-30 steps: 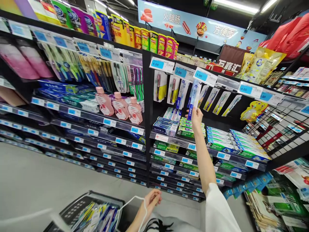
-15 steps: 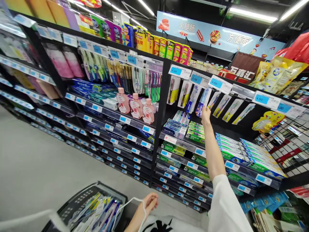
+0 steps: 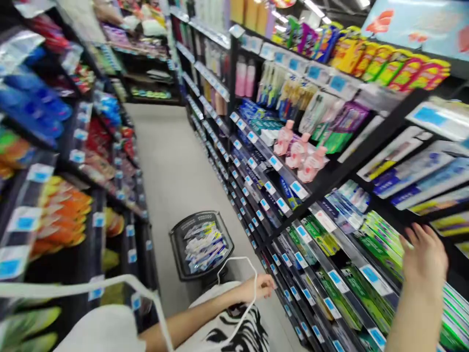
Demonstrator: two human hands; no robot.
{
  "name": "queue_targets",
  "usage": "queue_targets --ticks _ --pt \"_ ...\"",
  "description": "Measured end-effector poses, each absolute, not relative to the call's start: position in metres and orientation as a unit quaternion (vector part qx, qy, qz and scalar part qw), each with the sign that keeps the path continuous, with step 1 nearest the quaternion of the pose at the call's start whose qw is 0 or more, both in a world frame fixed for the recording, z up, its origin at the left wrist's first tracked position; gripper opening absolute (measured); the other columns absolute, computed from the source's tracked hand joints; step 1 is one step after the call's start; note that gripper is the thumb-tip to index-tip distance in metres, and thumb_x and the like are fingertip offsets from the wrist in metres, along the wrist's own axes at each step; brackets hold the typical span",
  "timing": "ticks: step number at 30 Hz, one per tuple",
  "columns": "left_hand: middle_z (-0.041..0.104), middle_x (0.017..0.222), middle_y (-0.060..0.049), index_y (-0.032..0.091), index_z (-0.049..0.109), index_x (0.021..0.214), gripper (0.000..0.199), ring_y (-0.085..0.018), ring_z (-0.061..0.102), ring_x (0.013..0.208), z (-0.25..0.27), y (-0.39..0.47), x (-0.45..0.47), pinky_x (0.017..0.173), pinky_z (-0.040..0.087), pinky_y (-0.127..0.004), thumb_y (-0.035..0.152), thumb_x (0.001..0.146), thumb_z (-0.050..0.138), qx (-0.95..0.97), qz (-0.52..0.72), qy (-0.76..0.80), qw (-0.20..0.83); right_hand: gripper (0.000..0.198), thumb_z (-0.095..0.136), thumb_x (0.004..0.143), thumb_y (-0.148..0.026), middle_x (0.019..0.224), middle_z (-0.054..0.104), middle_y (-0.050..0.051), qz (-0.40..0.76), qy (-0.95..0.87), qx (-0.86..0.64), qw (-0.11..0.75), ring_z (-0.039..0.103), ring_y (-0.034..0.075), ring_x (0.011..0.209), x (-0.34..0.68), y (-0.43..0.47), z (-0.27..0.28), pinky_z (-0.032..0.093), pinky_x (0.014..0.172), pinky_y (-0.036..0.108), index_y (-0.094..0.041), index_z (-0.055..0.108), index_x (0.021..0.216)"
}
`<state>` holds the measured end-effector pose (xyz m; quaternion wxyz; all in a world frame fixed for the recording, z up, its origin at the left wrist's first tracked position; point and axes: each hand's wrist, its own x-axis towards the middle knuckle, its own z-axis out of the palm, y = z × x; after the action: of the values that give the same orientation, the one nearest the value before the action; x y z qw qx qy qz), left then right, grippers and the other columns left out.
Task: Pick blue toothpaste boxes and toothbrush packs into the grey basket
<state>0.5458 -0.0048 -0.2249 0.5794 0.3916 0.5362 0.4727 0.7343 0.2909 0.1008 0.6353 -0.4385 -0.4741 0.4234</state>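
Note:
My right hand (image 3: 425, 254) is raised at the right, fingers spread and nothing visible in them. It is in front of the toothpaste boxes (image 3: 384, 242) and below the packaged toothbrushes (image 3: 432, 181) hanging from the rack. My left hand (image 3: 264, 286) hangs low in front of my body, its fingers loosely curled with a gap and no object visible in them. A thin white cord (image 3: 252, 305) loops by the left wrist. Ahead of my legs, a dark shopping basket (image 3: 179, 261) on the floor holds several packaged toothbrushes (image 3: 205, 247), jumbled together.
Pink bottles (image 3: 302, 154) stand on the shelf ahead. Above them hang more toothbrushes (image 3: 293, 100), and snack canisters (image 3: 388, 61) line the top. Another shelf with orange packs (image 3: 62, 215) borders the aisle on the left. The grey floor (image 3: 166, 146) runs between.
The view has swung left and down, bringing the aisle and the whole basket into sight. My right hand has let go of the hanging toothbrush pack and dropped below it.

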Motion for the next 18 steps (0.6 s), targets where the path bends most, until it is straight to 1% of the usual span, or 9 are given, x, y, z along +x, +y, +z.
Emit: queue_targets --ticks 3,5,7,9,11,13,14,16,18 --pt "0.07 0.07 -0.001 0.018 0.066 0.089 0.008 -0.016 0.063 0.064 -0.234 -0.002 0.541 0.065 0.049 -0.03 0.02 0.081 0.068 0.384 0.471 0.542 0.581 0.04 0.07 0.081 -0.031 0.134 0.064 0.015 0.369 -0.619 -0.351 0.598 0.063 0.025 0.124 0.73 0.211 0.075 0.038 0.116 0.055 -0.042 0.069 0.119" --pt "0.07 0.074 -0.001 0.016 0.067 0.095 0.01 -0.015 0.063 0.065 -0.239 0.0 0.537 0.067 0.051 -0.029 0.022 0.087 0.068 0.385 0.465 0.547 0.58 0.032 0.071 0.082 -0.038 0.116 0.071 0.015 0.37 -0.656 -0.378 0.539 0.069 0.031 0.112 0.73 0.176 0.046 0.044 0.111 0.061 -0.044 0.07 0.113" --pt "0.07 0.078 -0.001 0.015 0.068 0.101 0.016 -0.014 0.064 0.066 -0.244 0.003 0.533 0.068 0.053 -0.029 0.027 0.091 0.068 0.392 0.458 0.555 0.573 0.026 0.072 0.08 -0.047 0.094 0.075 0.012 0.414 -0.694 -0.42 0.412 0.074 0.037 0.093 0.73 0.154 0.003 0.049 0.102 0.07 -0.039 0.07 0.106" --pt "0.071 0.081 -0.001 0.015 0.069 0.104 0.02 -0.014 0.065 0.068 -0.246 0.005 0.531 0.069 0.054 -0.03 0.032 0.093 0.067 0.401 0.451 0.571 0.557 0.029 0.066 0.084 -0.053 0.102 0.077 0.011 0.455 -0.743 -0.431 0.236 0.074 0.038 0.094 0.725 0.139 -0.05 0.055 0.094 0.067 -0.036 0.069 0.107" --pt "0.072 0.082 -0.001 0.015 0.07 0.106 0.023 -0.015 0.066 0.07 -0.247 0.006 0.529 0.071 0.055 -0.031 0.034 0.094 0.066 0.408 0.443 0.592 0.535 0.034 0.057 0.087 -0.057 0.116 0.075 0.008 0.455 -0.777 -0.421 0.108 0.071 0.036 0.11 0.717 0.121 -0.107 0.057 0.098 0.058 -0.038 0.066 0.114" --pt "0.073 0.085 -0.002 0.016 0.07 0.106 0.022 -0.015 0.067 0.072 -0.25 0.007 0.527 0.074 0.056 -0.033 0.035 0.094 0.067 0.412 0.429 0.616 0.517 0.044 0.05 0.087 -0.06 0.124 0.073 0.008 0.401 -0.818 -0.412 0.024 0.068 0.037 0.118 0.709 0.101 -0.156 0.058 0.098 0.054 -0.037 0.065 0.121" --pt "0.072 0.087 -0.002 0.017 0.07 0.106 0.021 -0.015 0.067 0.073 -0.252 0.007 0.525 0.075 0.057 -0.033 0.035 0.094 0.067 0.412 0.421 0.627 0.51 0.049 0.05 0.086 -0.058 0.13 0.07 0.01 0.388 -0.836 -0.388 -0.009 0.064 0.037 0.125 0.707 0.092 -0.175 0.054 0.104 0.054 -0.031 0.066 0.124" --pt "0.072 0.092 -0.003 0.017 0.069 0.106 0.02 -0.015 0.067 0.076 -0.259 0.007 0.52 0.077 0.058 -0.034 0.034 0.095 0.066 0.406 0.405 0.65 0.499 0.057 0.051 0.087 -0.053 0.137 0.065 0.014 0.424 -0.84 -0.33 -0.073 0.059 0.035 0.131 0.709 0.082 -0.198 0.049 0.111 0.05 -0.022 0.063 0.133" --pt "0.071 0.095 -0.004 0.016 0.068 0.107 0.021 -0.016 0.068 0.08 -0.27 0.008 0.515 0.079 0.058 -0.035 0.033 0.096 0.065 0.394 0.391 0.673 0.488 0.057 0.051 0.089 -0.053 0.142 0.062 0.012 0.443 -0.833 -0.311 -0.113 0.057 0.033 0.135 0.717 0.092 -0.204 0.046 0.115 0.049 -0.024 0.061 0.138"
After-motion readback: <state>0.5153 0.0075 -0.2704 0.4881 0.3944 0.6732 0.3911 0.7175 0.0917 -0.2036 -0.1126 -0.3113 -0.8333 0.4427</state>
